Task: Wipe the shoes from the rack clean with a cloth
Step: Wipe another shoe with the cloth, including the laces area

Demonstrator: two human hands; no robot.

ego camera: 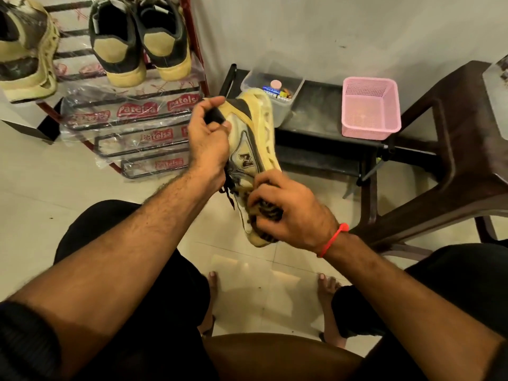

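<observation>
Shoe (pixel 248 149) held up in air over floor, sole facing away. Left hand (pixel 210 138) grips heel end. Right hand (pixel 286 213) presses bunched dark cloth (pixel 268 213) on toe. Step: wiping toe. Next, probably rub along side; other shoes wait on rack (pixel 143 116).

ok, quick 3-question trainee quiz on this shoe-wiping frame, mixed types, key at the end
1. True or false: the left hand grips the heel end of the held shoe.
2. Multiple choice: where is the cloth? A) in the pink basket B) bunched under the right hand against the shoe's toe end C) on the rack
3. Fill in: the dark pair on the rack stands with its ____ toward the camera.

Key: 1 true; 2 B; 3 heels
</observation>
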